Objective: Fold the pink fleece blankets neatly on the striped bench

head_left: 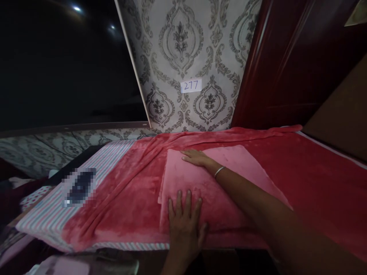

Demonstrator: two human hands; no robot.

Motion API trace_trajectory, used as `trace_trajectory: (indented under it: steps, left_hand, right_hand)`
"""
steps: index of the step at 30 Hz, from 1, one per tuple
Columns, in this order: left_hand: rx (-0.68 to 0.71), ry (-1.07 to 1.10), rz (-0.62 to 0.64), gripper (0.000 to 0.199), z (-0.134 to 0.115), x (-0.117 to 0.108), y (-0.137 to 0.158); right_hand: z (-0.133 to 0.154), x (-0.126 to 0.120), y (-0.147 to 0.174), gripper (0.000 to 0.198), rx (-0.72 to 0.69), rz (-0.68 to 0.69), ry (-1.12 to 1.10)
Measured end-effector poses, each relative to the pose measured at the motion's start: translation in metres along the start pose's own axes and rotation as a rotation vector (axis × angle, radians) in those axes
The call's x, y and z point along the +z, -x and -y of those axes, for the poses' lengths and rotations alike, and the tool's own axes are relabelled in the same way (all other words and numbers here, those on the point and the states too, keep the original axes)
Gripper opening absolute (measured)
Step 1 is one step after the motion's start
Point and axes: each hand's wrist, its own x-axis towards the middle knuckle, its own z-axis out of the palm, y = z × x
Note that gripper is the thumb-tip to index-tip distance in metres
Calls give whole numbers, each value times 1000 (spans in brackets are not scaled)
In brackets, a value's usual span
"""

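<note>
A folded pink plush blanket (pixel 226 191) lies on a spread red plush blanket (pixel 129 194). My left hand (pixel 185 221) presses flat on the front left part of the folded blanket, fingers spread. Farther back, my right hand (pixel 196 157) rests on the same pink fabric near its back left corner, fingers stretched out to the left. A thin bracelet (pixel 219 171) circles the right wrist. Neither hand grips the fabric. Creases run along the red blanket to the left and behind the folded piece.
Beneath the red blanket shows a striped sheet (pixel 48 206), with a blurred dark object (pixel 82 187) on it. A large dark screen (pixel 71 68) stands at the left. Behind are patterned wallpaper (pixel 180 42) with a "277" label (pixel 191 86) and a dark red wooden panel (pixel 289 72).
</note>
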Motion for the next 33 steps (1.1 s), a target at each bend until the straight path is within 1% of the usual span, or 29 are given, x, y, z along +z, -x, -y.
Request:
trace_trajectory:
  steps: [3,6,8,9,10,11,12,14,16,18,22,25,27,29,33]
  left_hand:
    - [-4,0,-13,62,0,1,0]
    - [-12,13,-36,62,0,3,0]
    - [-10,14,-42,62,0,3,1]
    - [-8,11,-39,63,0,3,1]
    - [-6,9,-35,63,0,3,1]
    - [-6,10,-33,63,0,4,2]
    - [-8,14,-35,63,0,4,2]
    - [-18,26,-45,64,-1,5,2]
    - [-26,32,-41,66,-1,6,2]
    - [-26,39,-33,66,-1,7,2]
    - [-23,64,-48,66,0,6,1]
    - [-19,60,-23,68,1,5,0]
    - [-21,55,-11,69,1,5,0]
    - [-27,56,-27,71,2,6,0]
    - [-6,44,-21,73,6,9,0]
  right_hand:
    - [0,2,0,69,-14,-21,19]
    - [8,-1,3,67,11,-32,108]
    - [19,-3,8,68,28,-94,173]
    - [26,-2,12,68,6,-134,199]
    - [33,-1,16,68,-48,-165,221]
    - [40,2,21,67,-131,-175,238]
    - [47,5,26,66,-228,-156,253]
    - [57,13,33,63,-393,-56,264]
    - [63,20,33,63,-456,38,249]
    - [64,24,24,65,-437,62,230]
    - [62,23,-5,64,-329,11,198]
    - [61,22,-20,63,-266,-5,155]
    - [60,22,-25,63,-252,-4,131]
    - [60,22,-26,63,-247,-10,122]
    - [68,17,-18,63,-235,-34,133]
